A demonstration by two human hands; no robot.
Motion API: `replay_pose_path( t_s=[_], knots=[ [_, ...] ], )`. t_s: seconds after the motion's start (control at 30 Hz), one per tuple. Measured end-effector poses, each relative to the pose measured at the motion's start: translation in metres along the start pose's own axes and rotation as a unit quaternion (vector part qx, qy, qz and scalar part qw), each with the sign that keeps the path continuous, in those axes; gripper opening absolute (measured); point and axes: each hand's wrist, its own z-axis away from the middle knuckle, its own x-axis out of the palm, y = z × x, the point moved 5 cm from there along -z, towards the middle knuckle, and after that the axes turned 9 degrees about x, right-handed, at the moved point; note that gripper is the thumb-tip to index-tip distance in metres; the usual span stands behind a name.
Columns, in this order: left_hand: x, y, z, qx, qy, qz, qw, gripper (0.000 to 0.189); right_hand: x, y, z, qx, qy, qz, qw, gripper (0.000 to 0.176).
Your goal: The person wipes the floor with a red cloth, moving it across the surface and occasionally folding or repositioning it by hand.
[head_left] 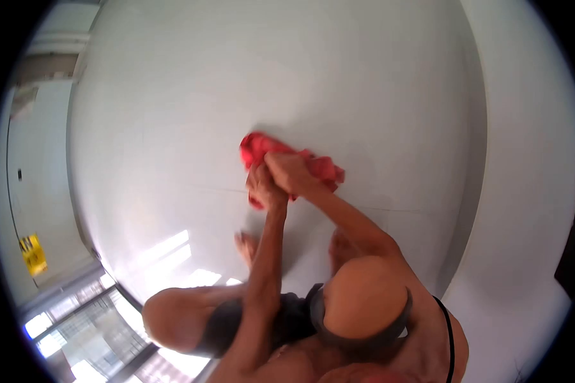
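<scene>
Pressing a red cloth (257,148) to the floor (172,121) from a crouch.
Nearest are bent knees (172,316), then bare feet (245,245); beyond them the left hand (265,188) and right hand (291,171) overlap, each grip closed on the bunched red cloth, which lies on the floor just ahead of the feet. It looks light, soft and limp, best gathered by its crumpled middle. White tiles stretch beyond.

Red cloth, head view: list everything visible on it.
The red cloth is a plain, soft-looking fabric with no visible print, crumpled into a bunch. It lies on the white floor in front of the squatting person. The left hand and right hand clutch it close together and cover its middle. Folds stick out to the upper left, to the right and below the left hand.
</scene>
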Motion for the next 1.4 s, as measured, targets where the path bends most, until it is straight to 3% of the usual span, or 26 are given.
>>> replay_pose_path(
  t_s=[0.07,0.1,0.13,0.17,0.2,0.23,0.3,0.4,0.47,0.57,0.63,0.7,0.77,0.83,0.9,1.0,1.1,1.13,1.23,1.27,1.37,1.4],
  knots=[
    [0.000,0.089,-0.038,0.220,-0.035,-0.054,0.973,0.045,-0.030,0.045,-0.006,0.047,0.087,-0.001,0.995,0.010],
    [0.030,0.111,-0.060,0.207,-0.174,-0.146,0.952,0.060,-0.066,0.059,-0.020,0.191,0.050,0.024,0.980,0.015],
    [0.061,0.117,-0.064,0.311,-0.044,-0.053,0.948,0.067,-0.092,0.071,-0.025,0.229,0.091,0.054,0.968,0.018],
    [0.073,0.141,-0.075,0.348,-0.124,-0.042,0.928,0.063,-0.093,0.106,-0.027,0.178,0.135,0.097,0.970,0.022],
    [0.082,0.172,-0.086,0.380,-0.161,-0.037,0.910,0.054,-0.137,0.096,-0.027,0.238,0.099,0.070,0.964,0.029],
    [0.082,0.197,-0.096,0.409,-0.197,-0.039,0.890,0.048,-0.166,0.092,-0.026,0.238,0.123,0.072,0.961,0.035],
    [0.090,0.217,-0.108,0.463,-0.263,-0.101,0.840,0.045,-0.179,0.125,-0.026,0.248,0.136,0.143,0.948,0.042],
    [0.057,0.249,-0.140,0.529,-0.413,-0.195,0.715,0.042,-0.205,0.131,-0.010,0.256,0.097,0.251,0.928,0.047],
    [0.033,0.254,-0.169,0.582,-0.424,-0.213,0.661,0.049,-0.198,0.126,0.001,0.245,0.106,0.261,0.928,0.048],
    [0.008,0.251,-0.207,0.637,-0.361,-0.194,0.653,0.047,-0.193,0.122,0.003,0.294,0.147,0.228,0.916,0.052],
    [-0.008,0.248,-0.220,0.580,-0.332,-0.118,0.734,0.051,-0.189,0.127,0.001,0.325,0.193,0.182,0.908,0.055],
    [0.017,0.228,-0.210,0.537,-0.323,-0.064,0.777,0.064,-0.192,0.139,0.008,0.333,0.244,0.138,0.900,0.058],
    [0.056,0.206,-0.182,0.509,-0.294,0.033,0.808,0.068,-0.193,0.137,0.008,0.330,0.178,0.180,0.910,0.062],
    [0.094,0.191,-0.141,0.529,-0.244,0.128,0.803,0.069,-0.202,0.131,0.011,0.298,0.090,0.233,0.921,0.068],
    [0.087,0.196,-0.118,0.511,-0.234,0.144,0.814,0.073,-0.213,0.127,0.005,0.242,-0.010,0.284,0.928,0.075],
    [0.125,0.191,-0.096,0.507,-0.085,0.083,0.854,0.079,-0.245,0.104,-0.018,0.283,-0.275,0.403,0.826,0.088],
    [0.086,0.200,-0.103,0.490,-0.233,0.077,0.836,0.081,-0.270,0.092,-0.047,0.276,-0.314,0.456,0.786,0.092],
    [0.091,0.197,-0.097,0.490,-0.210,0.099,0.840,0.080,-0.272,0.089,-0.055,0.261,-0.280,0.478,0.791,0.084],
    [0.100,0.193,-0.094,0.482,-0.223,0.107,0.840,0.062,-0.238,0.132,-0.055,0.331,-0.107,0.247,0.904,0.077],
    [0.112,0.192,-0.093,0.475,-0.165,0.119,0.856,0.059,-0.213,0.143,-0.042,0.292,-0.021,0.350,0.890,0.065],
    [0.092,0.187,-0.102,0.430,-0.198,0.186,0.861,0.046,-0.170,0.110,-0.036,0.167,0.102,0.198,0.961,0.061],
    [0.087,0.189,-0.105,0.418,-0.202,0.195,0.864,0.043,-0.167,0.113,-0.032,0.219,0.107,0.230,0.942,0.061]
  ],
)
